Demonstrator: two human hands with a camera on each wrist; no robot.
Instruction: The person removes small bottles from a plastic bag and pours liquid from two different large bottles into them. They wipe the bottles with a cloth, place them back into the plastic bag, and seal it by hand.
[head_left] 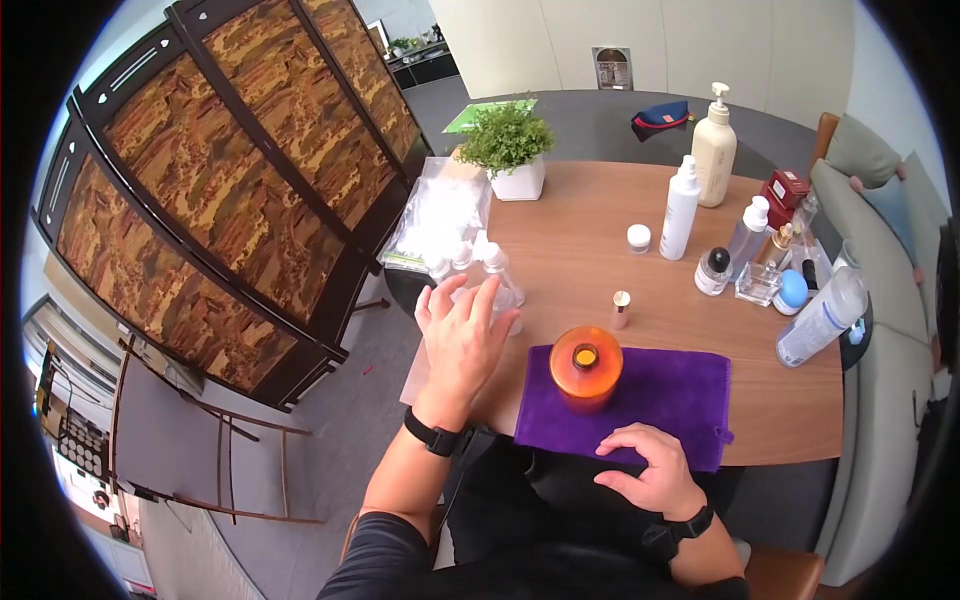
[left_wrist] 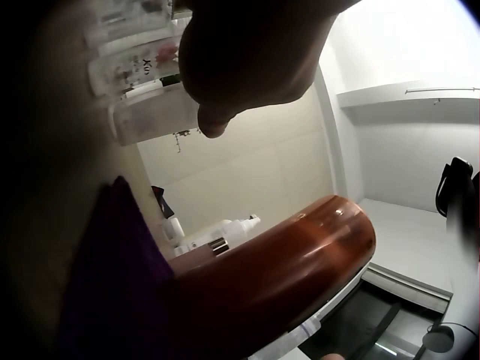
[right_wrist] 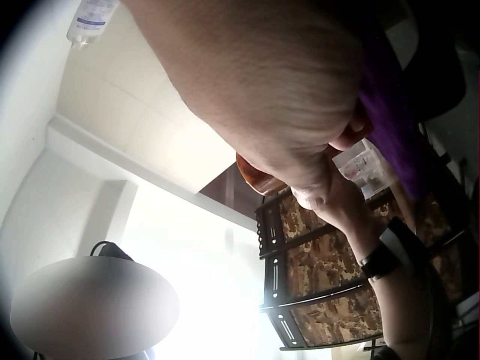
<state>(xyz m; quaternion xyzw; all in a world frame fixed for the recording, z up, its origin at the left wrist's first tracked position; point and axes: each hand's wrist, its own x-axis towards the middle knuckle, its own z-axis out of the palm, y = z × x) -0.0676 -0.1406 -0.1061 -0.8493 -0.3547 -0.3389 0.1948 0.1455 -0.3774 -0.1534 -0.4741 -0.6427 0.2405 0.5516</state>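
My left hand (head_left: 462,335) reaches over the left side of the table, fingers loosely spread. It is beside several small clear bottles (head_left: 495,262) with white caps, which it partly hides. In the left wrist view the thumb (left_wrist: 214,120) overlaps the nearest clear bottle (left_wrist: 154,118). An amber bottle (head_left: 586,375) with an uncapped neck stands upright on a purple cloth (head_left: 675,385). My right hand (head_left: 650,470) hovers by the cloth's front edge, fingers relaxed and thumb apart, holding nothing. Just behind the amber bottle stands a small pinkish bottle (head_left: 621,312).
A potted plant (head_left: 508,140) and plastic bags (head_left: 440,205) occupy the far left of the wooden table. On the right are a white spray bottle (head_left: 680,210), a cream pump bottle (head_left: 714,155), a white jar (head_left: 638,237), perfume bottles and a tall clear-capped bottle (head_left: 822,318).
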